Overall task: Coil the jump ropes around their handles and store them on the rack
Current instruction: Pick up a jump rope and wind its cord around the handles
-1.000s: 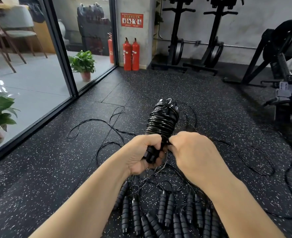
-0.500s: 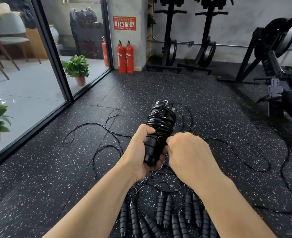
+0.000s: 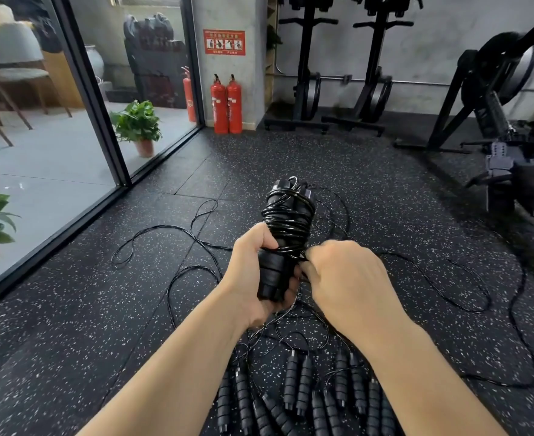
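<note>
I hold up a pair of black jump-rope handles (image 3: 273, 275) with shiny black cord (image 3: 287, 215) wound thickly round their upper half. My left hand (image 3: 253, 275) grips the bare lower part of the handles. My right hand (image 3: 344, 278) is curled at the bundle's right side and pinches the cord where the winding ends. Below my arms, several more black ribbed handles (image 3: 297, 382) lie side by side on the floor, their thin cords (image 3: 171, 228) sprawling in loops across the speckled rubber mat.
A glass wall (image 3: 80, 99) with a dark frame runs along the left, potted plants (image 3: 138, 125) behind it. Two red fire extinguishers (image 3: 228, 105) stand by the pillar. Black stands (image 3: 309, 86) line the back wall; a rowing machine (image 3: 504, 121) fills the right.
My left hand has slid down the handles and tilted the bundle more upright. My right hand stays at the cord by the bundle's lower right. The camera has shifted slightly.
</note>
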The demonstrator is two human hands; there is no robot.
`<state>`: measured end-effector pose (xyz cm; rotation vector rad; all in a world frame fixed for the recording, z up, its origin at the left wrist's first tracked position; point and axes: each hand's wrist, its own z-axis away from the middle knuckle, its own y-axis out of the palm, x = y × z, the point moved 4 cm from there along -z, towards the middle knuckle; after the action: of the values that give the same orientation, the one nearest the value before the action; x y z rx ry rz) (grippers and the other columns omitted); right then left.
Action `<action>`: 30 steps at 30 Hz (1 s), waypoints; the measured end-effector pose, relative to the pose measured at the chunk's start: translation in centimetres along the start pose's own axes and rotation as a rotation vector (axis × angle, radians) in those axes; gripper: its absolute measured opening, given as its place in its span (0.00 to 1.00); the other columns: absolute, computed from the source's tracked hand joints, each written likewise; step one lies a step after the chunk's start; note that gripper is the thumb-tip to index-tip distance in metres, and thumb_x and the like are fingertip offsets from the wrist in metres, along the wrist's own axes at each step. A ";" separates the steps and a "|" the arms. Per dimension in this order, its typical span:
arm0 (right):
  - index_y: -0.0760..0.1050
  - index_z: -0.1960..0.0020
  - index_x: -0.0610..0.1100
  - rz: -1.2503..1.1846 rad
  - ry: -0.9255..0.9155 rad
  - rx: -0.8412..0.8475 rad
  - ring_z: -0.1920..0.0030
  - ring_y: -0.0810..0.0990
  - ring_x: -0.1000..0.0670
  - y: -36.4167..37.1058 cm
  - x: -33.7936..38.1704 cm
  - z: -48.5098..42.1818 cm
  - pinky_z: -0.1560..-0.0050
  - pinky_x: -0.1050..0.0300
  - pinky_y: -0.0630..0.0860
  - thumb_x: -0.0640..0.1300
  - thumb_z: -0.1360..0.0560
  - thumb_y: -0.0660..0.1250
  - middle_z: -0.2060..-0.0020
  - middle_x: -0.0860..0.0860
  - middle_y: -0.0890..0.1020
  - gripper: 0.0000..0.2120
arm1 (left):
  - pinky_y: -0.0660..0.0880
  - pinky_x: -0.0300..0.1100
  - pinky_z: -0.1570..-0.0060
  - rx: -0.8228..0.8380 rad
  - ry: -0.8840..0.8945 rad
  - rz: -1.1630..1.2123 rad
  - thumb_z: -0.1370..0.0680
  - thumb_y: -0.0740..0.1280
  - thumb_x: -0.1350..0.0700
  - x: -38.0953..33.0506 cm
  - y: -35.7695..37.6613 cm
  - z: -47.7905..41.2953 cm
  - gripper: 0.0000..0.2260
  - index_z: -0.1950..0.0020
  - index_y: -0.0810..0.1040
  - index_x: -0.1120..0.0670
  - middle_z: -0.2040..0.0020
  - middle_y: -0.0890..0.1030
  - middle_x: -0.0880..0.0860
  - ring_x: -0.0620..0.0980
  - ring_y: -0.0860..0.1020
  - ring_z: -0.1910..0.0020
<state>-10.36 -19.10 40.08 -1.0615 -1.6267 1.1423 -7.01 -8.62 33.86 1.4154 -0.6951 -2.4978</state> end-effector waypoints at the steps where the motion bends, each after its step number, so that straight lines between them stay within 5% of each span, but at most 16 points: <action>1: 0.66 0.63 0.50 -0.020 0.004 -0.011 0.62 0.71 0.47 0.1 -0.1 0.0 0.66 0.55 0.60 0.49 0.22 0.61 0.70 0.55 0.64 0.11 | 0.65 0.38 0.70 -0.004 0.001 -0.007 0.44 0.63 0.49 0.0 0.0 0.0 0.20 0.58 0.76 0.58 0.66 0.75 0.56 0.51 0.70 0.72; 14: 0.72 0.65 0.43 -0.220 0.128 -0.144 0.63 0.75 0.43 1.7 -0.3 -0.3 0.65 0.53 0.69 0.51 0.22 0.61 0.68 0.49 0.75 0.17 | 0.68 0.38 0.71 -0.016 -0.003 0.054 0.50 0.67 0.50 0.1 -0.5 -0.2 0.29 0.49 0.74 0.55 0.64 0.76 0.53 0.50 0.72 0.73; 21: 0.68 0.68 0.45 -0.232 0.152 -0.207 0.67 0.74 0.44 2.0 0.0 -0.1 0.67 0.54 0.67 0.52 0.22 0.61 0.70 0.49 0.75 0.19 | 0.67 0.37 0.70 -0.065 0.007 0.015 0.43 0.63 0.50 0.0 -0.5 0.0 0.17 0.58 0.75 0.55 0.68 0.76 0.52 0.50 0.71 0.74; 27: 0.65 0.75 0.44 -0.367 0.130 -0.106 0.74 0.65 0.48 1.4 -0.7 -0.1 0.71 0.54 0.63 0.56 0.32 0.73 0.78 0.52 0.67 0.24 | 0.65 0.38 0.67 -0.056 -0.014 -0.012 0.42 0.62 0.51 -0.3 -0.8 0.3 0.13 0.63 0.78 0.57 0.66 0.79 0.53 0.50 0.70 0.74; 30: 0.72 0.70 0.43 -0.345 0.131 -0.108 0.72 0.71 0.49 1.0 -0.7 0.1 0.70 0.54 0.66 0.60 0.33 0.73 0.76 0.51 0.72 0.22 | 0.66 0.38 0.68 -0.056 -0.027 -0.003 0.41 0.62 0.52 -0.3 -0.9 0.3 0.13 0.63 0.78 0.57 0.66 0.79 0.53 0.50 0.70 0.74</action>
<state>-10.11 -19.56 38.95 -0.8596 -1.7011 0.7507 -7.00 -7.63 33.82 1.3673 -0.6231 -2.5221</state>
